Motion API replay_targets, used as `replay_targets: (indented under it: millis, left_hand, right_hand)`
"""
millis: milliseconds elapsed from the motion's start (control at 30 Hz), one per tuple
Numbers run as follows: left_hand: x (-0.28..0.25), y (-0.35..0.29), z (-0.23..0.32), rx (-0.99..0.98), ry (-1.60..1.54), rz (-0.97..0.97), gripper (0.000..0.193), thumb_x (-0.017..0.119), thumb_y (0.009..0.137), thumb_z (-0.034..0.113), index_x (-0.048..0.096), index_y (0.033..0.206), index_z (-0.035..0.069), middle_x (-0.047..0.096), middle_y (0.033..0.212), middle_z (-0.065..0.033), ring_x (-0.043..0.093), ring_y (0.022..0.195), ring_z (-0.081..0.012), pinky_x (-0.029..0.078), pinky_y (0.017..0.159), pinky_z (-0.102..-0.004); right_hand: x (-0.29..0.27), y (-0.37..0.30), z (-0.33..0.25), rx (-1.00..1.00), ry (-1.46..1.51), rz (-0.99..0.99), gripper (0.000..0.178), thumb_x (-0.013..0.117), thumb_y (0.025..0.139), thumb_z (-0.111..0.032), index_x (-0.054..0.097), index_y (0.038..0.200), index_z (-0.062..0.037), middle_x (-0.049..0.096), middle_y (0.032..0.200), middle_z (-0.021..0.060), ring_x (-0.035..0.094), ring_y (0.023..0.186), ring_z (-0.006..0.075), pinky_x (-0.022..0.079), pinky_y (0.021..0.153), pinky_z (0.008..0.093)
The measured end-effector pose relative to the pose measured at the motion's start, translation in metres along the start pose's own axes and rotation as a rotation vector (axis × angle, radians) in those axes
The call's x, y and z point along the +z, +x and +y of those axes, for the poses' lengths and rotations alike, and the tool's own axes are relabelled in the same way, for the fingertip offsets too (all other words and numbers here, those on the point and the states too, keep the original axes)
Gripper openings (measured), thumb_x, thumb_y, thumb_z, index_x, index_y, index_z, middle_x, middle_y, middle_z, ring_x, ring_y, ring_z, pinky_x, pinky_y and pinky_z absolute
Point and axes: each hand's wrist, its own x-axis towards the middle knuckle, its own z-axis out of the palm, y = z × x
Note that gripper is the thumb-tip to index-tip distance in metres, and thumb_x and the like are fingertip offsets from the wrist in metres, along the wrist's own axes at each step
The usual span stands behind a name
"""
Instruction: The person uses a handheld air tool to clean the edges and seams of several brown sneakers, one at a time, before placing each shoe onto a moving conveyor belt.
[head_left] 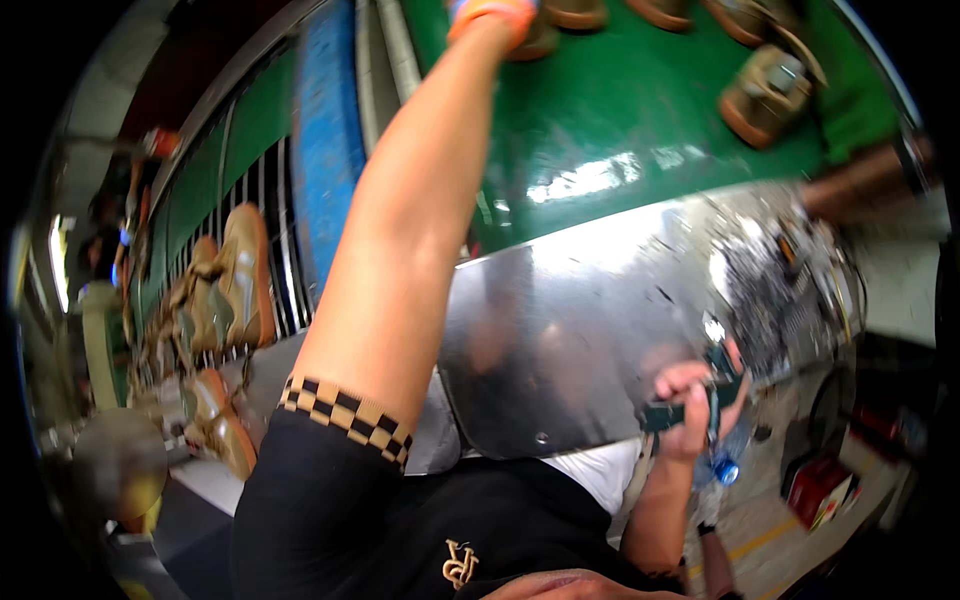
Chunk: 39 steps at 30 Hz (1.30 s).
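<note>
My left arm stretches far forward, and its hand [492, 12], in an orange and purple glove, is cut off by the upper edge. The fingers are out of sight beside a tan shoe [535, 42] on the green belt [600, 130]. Low on the right, my bare right hand [693, 405] is closed around a dark green tool [722, 375] with a metal part, blurred, its exact kind unclear. It is held by the right edge of a shiny metal plate [560, 340].
More tan shoes [765, 95] stand on the belt. Others [240, 280] sit on a rack at the left, beyond a blue rail [330, 130]. Dark scraps [770, 290] lie at the plate's right end. A plastic bottle [722, 465] and a red box [820, 490] are lower right.
</note>
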Motion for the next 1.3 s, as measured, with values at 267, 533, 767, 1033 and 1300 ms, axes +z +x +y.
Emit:
replay_targets:
  millis: [267,533,767,1033,1300]
  left_hand:
    - [-0.133,0.014,-0.257,-0.057,0.469,-0.226,0.059,0.051,0.092,0.048,0.053,0.131,0.004,0.058,0.127,-0.0203,0.054,0.118,-0.0331,0.042,0.101,-0.0385]
    - [-0.301,-0.108,-0.43,-0.394,0.522,-0.603,0.051,0.068,0.083,0.047,0.065,0.114,0.006,0.065,0.113,-0.0168,0.061,0.108,-0.0251,0.045,0.095,-0.0352]
    - [-0.414,-0.187,-0.234,0.295,0.717,-0.352,0.06,0.077,0.078,0.038,0.059,0.119,-0.002,0.061,0.12,-0.0213,0.058,0.114,-0.035,0.046,0.097,-0.0392]
    - [-0.363,-0.363,-0.114,0.379,0.083,0.075,0.066,0.086,0.069,0.009,0.054,0.125,-0.003,0.064,0.116,-0.0144,0.063,0.104,-0.0223,0.051,0.091,-0.0336]
    - [-0.308,-0.394,-0.107,0.329,-0.544,0.618,0.056,0.07,0.085,0.035,0.055,0.123,-0.003,0.064,0.113,-0.0135,0.062,0.098,-0.0212,0.05,0.088,-0.033]
  right_hand:
    - [0.007,-0.002,-0.002,-0.055,-0.12,-0.023,0.068,0.049,0.085,-0.014,0.02,0.14,0.0149,0.051,0.073,0.0111,0.05,0.059,0.0181,0.047,0.056,0.0334]
    - [-0.002,0.01,0.0,0.001,-0.025,-0.027,0.066,0.057,0.085,-0.011,0.028,0.141,0.0079,0.054,0.074,0.0111,0.054,0.061,0.0201,0.05,0.057,0.0355]
    - [-0.004,0.01,0.0,-0.03,0.038,-0.064,0.058,0.055,0.085,-0.007,0.034,0.138,0.0057,0.056,0.077,0.0109,0.055,0.067,0.0178,0.051,0.064,0.0343]
    - [-0.01,0.01,0.0,-0.047,0.013,-0.174,0.055,0.057,0.088,-0.009,0.037,0.138,0.0009,0.059,0.082,0.0081,0.058,0.071,0.0174,0.051,0.072,0.031]
    - [-0.056,0.008,-0.032,-0.018,-0.06,0.135,0.043,0.053,0.089,-0.004,0.045,0.13,0.0013,0.058,0.074,0.0036,0.055,0.062,0.012,0.046,0.062,0.0254]
